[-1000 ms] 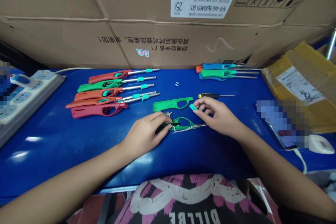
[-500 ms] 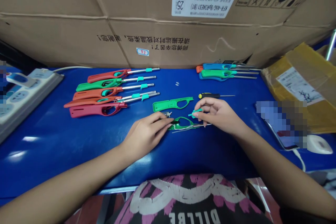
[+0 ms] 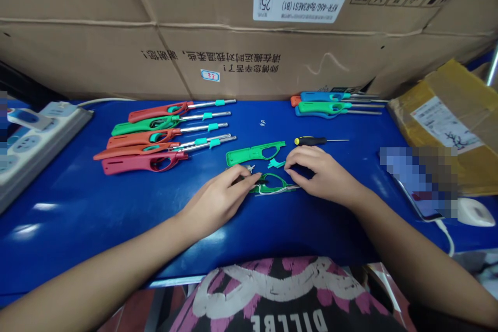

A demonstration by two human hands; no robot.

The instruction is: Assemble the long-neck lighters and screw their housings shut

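Note:
An opened green lighter body (image 3: 272,184) with its wire and metal tube exposed lies on the blue table (image 3: 97,202). My left hand (image 3: 218,198) pins its handle end down, with fingers closed on it. My right hand (image 3: 321,172) is curled just right of it, and its fingertips pinch a small teal trigger piece (image 3: 275,163) low over the table. The loose green shell half (image 3: 252,154) lies just behind the open body. A black-and-yellow screwdriver (image 3: 313,141) lies behind my right hand.
Several assembled red and green lighters (image 3: 155,137) lie in a row at the left, three more lighters (image 3: 334,104) at the back right. A power strip (image 3: 39,137) sits far left, a cardboard box (image 3: 233,26) stands behind, and a yellow parcel (image 3: 447,119) and a white device (image 3: 476,212) sit right.
My right hand has brought the teal piece down and left, from above the table to beside the green shell half. My left hand has stayed on the open lighter body.

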